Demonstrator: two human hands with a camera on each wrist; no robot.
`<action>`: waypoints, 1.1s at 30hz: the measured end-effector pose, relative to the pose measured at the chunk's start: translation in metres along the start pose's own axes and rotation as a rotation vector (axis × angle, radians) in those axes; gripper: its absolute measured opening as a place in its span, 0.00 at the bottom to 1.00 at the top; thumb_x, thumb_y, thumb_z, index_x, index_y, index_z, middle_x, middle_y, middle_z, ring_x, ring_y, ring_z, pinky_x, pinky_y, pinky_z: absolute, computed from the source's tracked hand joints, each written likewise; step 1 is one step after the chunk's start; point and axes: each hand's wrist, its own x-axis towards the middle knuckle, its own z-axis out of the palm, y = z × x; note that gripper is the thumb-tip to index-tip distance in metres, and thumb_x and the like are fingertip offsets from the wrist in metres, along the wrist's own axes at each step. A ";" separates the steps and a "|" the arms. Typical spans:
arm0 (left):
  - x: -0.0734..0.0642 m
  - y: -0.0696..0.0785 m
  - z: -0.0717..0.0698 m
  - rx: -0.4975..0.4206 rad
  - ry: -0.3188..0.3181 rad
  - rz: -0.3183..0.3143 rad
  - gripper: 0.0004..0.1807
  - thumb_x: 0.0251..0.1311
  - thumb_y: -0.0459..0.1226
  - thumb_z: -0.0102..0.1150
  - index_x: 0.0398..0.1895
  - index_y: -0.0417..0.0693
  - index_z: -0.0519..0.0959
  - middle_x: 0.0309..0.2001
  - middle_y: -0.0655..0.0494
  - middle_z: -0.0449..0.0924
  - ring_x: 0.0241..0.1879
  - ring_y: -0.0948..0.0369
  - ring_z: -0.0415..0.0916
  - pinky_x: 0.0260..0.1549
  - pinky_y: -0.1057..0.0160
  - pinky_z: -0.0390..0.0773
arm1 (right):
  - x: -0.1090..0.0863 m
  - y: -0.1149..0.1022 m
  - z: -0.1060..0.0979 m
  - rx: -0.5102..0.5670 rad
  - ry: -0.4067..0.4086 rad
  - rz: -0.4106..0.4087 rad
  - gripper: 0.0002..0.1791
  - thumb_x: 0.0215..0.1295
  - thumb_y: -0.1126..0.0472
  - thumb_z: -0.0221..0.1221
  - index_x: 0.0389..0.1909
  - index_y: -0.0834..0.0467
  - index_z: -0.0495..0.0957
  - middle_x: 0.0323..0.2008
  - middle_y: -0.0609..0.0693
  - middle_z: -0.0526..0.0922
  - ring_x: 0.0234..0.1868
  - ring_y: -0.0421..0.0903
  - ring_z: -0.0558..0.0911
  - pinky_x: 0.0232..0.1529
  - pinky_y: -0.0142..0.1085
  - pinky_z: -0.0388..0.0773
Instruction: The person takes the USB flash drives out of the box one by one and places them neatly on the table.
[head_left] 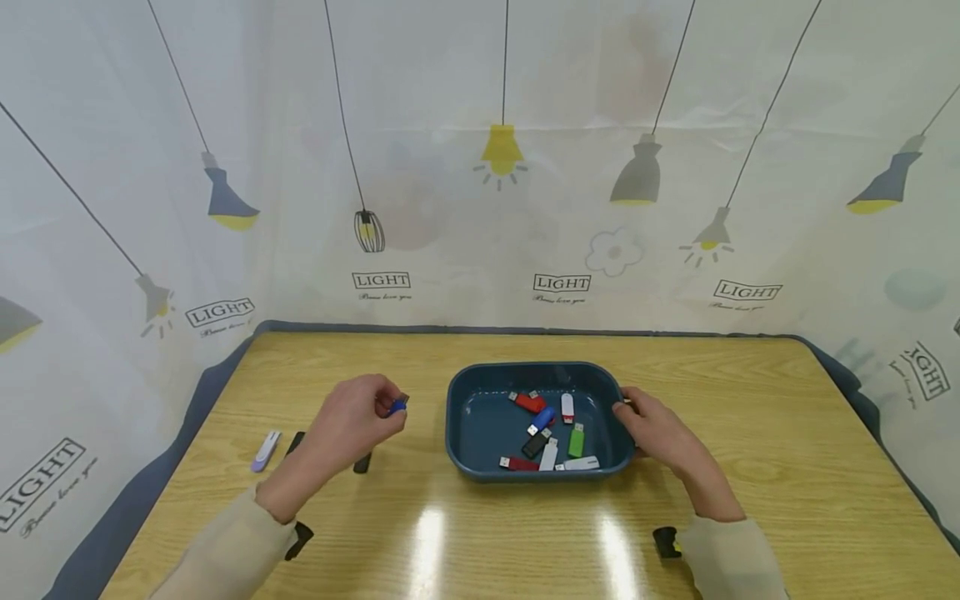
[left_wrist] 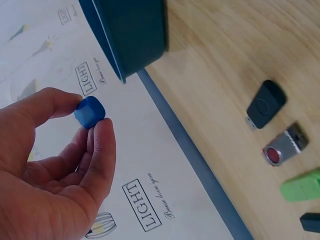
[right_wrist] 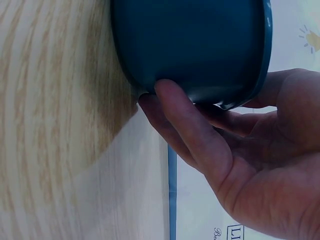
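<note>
My left hand (head_left: 352,423) pinches a blue USB stick (left_wrist: 90,112) between thumb and fingertips, above the table and left of a dark blue tray (head_left: 476,425). In the head view the stick's plug end points up and right. My right hand (head_left: 663,432) grips the tray's right end, thumb at the rim and fingers against the outer wall (right_wrist: 190,45). Inside the tray lie several USB sticks, among them a blue one (head_left: 542,420), a green one (head_left: 576,441), a black one (head_left: 536,443) and a dark red one (head_left: 519,463).
Left of the tray, a white and purple USB stick (head_left: 266,451) and black ones lie on the wooden table (head_left: 525,542). The left wrist view shows a dark stick (left_wrist: 267,104), a grey one (left_wrist: 286,145) and a green one (left_wrist: 301,187). A lamp-printed cloth (head_left: 450,208) surrounds the table.
</note>
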 end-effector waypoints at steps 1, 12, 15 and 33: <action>-0.001 -0.002 -0.001 0.003 0.002 -0.006 0.07 0.61 0.33 0.67 0.41 0.41 0.84 0.35 0.56 0.84 0.34 0.62 0.80 0.36 0.57 0.82 | 0.000 0.000 0.000 -0.001 0.001 0.001 0.29 0.84 0.59 0.41 0.75 0.75 0.54 0.63 0.76 0.71 0.50 0.59 0.83 0.38 0.47 0.87; -0.017 -0.027 -0.003 -0.011 0.012 -0.097 0.09 0.63 0.36 0.67 0.42 0.40 0.84 0.34 0.55 0.83 0.34 0.61 0.80 0.34 0.57 0.81 | -0.001 0.000 0.000 0.013 -0.005 -0.011 0.29 0.84 0.59 0.41 0.75 0.75 0.54 0.63 0.76 0.71 0.50 0.58 0.84 0.39 0.47 0.87; -0.024 -0.032 -0.002 -0.013 0.009 -0.116 0.09 0.63 0.36 0.68 0.42 0.39 0.84 0.34 0.55 0.83 0.33 0.61 0.80 0.33 0.58 0.81 | -0.001 0.001 -0.001 0.028 -0.014 -0.022 0.30 0.84 0.59 0.41 0.75 0.76 0.52 0.63 0.77 0.70 0.51 0.59 0.84 0.39 0.47 0.87; -0.058 -0.056 0.022 0.124 -0.036 -0.171 0.07 0.56 0.35 0.73 0.33 0.42 0.85 0.26 0.60 0.81 0.26 0.65 0.75 0.25 0.62 0.76 | -0.001 0.000 -0.001 0.033 -0.017 -0.018 0.30 0.84 0.60 0.40 0.75 0.76 0.52 0.63 0.76 0.71 0.51 0.59 0.84 0.40 0.48 0.87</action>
